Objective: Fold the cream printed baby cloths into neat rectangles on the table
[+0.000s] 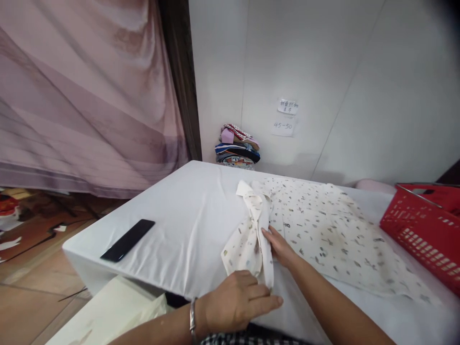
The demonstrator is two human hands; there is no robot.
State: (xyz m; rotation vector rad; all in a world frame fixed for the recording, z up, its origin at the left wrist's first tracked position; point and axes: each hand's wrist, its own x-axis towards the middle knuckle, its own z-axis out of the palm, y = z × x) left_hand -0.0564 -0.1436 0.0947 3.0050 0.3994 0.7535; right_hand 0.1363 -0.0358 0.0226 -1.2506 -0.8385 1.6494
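"Looking down in the head view, what do you see on the table draped in smooth white cloth [172, 211]?"

"A collared, off-white fabric shirt with small scattered prints [323, 230]. It's spread wide over the right half, from close to the far edge towards the near one. Left of that spread, part of it is bunched into folds, with the collar towards the far edge."

"And the hands?"

"Apart from each other. The right hand [282, 247] has thumb and fingers closed on a folded strip of the bunched part. The left hand [235, 299], a silver-coloured bracelet [193, 318] on its wrist, is back upward with bent fingers, at the shirt's lower end by the near edge. I can't tell whether it's clamped on the cloth; the fingers hide that spot."

"What's around them?"

"A glossy, flat black rectangular slab, like a phone [128, 239], near the near left corner. A red plastic basket with slotted sides [424, 232] at the right edge, just beside the shirt."

"And past the far edge?"

"A pile of folded, many-coloured clothes [237, 148], and on the pale panelled wall [323, 57] two white paper notes [283, 127], the lower reading 45-50."
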